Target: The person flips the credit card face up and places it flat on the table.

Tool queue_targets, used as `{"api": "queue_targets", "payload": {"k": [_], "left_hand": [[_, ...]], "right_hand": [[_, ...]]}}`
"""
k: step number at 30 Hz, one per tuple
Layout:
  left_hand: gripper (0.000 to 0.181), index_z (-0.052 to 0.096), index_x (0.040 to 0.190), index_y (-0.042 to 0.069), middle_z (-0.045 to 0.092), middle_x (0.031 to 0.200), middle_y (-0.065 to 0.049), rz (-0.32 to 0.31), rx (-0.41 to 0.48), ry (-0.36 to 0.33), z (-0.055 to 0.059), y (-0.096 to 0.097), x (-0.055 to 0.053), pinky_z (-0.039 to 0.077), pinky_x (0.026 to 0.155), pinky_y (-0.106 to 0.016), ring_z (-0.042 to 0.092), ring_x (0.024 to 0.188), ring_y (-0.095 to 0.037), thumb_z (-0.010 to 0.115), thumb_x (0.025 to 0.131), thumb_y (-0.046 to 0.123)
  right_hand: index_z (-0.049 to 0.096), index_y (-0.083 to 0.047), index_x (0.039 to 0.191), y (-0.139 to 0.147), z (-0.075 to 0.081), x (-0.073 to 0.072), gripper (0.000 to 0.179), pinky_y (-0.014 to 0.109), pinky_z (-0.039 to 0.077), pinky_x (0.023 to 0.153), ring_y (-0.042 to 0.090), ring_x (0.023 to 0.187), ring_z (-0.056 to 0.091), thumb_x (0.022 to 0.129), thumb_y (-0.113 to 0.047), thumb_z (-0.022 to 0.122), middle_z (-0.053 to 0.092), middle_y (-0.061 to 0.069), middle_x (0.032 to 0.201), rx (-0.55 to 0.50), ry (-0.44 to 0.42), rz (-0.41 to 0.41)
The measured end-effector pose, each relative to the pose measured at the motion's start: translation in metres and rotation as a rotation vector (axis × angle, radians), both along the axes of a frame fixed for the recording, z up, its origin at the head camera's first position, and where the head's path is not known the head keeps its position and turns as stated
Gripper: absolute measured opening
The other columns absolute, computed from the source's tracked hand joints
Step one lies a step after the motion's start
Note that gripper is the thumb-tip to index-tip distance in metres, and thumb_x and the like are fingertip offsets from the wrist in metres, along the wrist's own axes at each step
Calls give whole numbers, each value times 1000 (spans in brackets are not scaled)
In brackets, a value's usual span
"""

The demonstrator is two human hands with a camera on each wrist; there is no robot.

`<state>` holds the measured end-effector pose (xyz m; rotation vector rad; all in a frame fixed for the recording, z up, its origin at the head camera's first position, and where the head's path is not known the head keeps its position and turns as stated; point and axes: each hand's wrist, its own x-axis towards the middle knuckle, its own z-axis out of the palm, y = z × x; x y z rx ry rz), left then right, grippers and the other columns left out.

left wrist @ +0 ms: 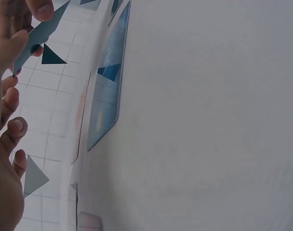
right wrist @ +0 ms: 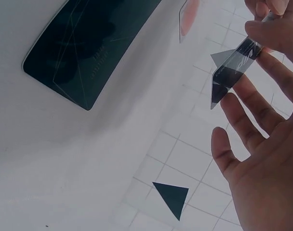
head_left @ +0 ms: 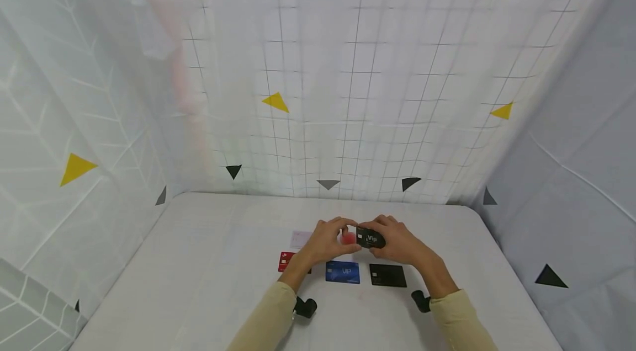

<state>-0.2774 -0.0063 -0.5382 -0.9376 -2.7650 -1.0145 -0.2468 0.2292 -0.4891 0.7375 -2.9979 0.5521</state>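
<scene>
A black bank card with "Vip" lettering and a chip is held up above the white table between both hands. My left hand pinches its left end with thumb and finger; in the left wrist view the thumb presses on the card. My right hand grips the other end, its thumb along the card in the right wrist view. Below lie a blue VIP card and another black card. A red card is partly hidden by the left wrist.
A pale pink card and something with a red round patch lie farther back, partly covered by the left hand. White sheets with grid lines and triangles enclose the white table at the back and sides.
</scene>
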Motion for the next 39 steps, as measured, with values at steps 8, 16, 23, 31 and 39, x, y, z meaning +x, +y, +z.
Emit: {"api": "queue_targets", "payload": {"k": [8, 16, 23, 31, 39], "left_hand": [[64, 55, 138, 37, 60, 97, 13, 4, -7, 7, -4, -1, -1, 38, 93, -36, 55, 96, -9, 65, 84, 71], [63, 58, 137, 34, 63, 99, 10, 7, -21, 52, -3, 3, -2, 39, 92, -37, 55, 92, -9, 62, 85, 71], [63, 58, 136, 36, 66, 110, 11, 43, -92, 58, -4, 10, -2, 39, 97, -39, 59, 97, -7, 61, 86, 72], [60, 58, 136, 37, 66, 118, 9, 69, -178, 66, -5, 15, -1, 38, 96, -38, 60, 105, -9, 61, 87, 70], [58, 65, 130, 33, 66, 107, 10, 66, -330, 167, 1, 30, 0, 38, 87, -38, 60, 99, -12, 68, 84, 67]], "right_hand": [[61, -28, 136, 0, -1, 3, 60, 56, 45, 96, 22, 109, 54, 81, -25, 83, 60, 0, 119, -18, -11, -1], [62, -27, 134, 8, -1, 0, 58, 57, 43, 93, 21, 109, 55, 80, -30, 83, 61, -2, 118, -15, -20, -26], [66, -24, 130, 20, -7, -6, 54, 61, 41, 96, 25, 112, 55, 79, -34, 82, 61, 2, 120, 1, -64, -91], [68, -22, 126, 28, -10, -6, 52, 64, 40, 95, 29, 114, 55, 79, -36, 83, 62, 4, 120, 32, -80, -115], [71, -22, 124, 38, -21, -14, 51, 61, 43, 90, 28, 112, 56, 76, -36, 84, 63, 3, 118, 66, -109, -136]]}}
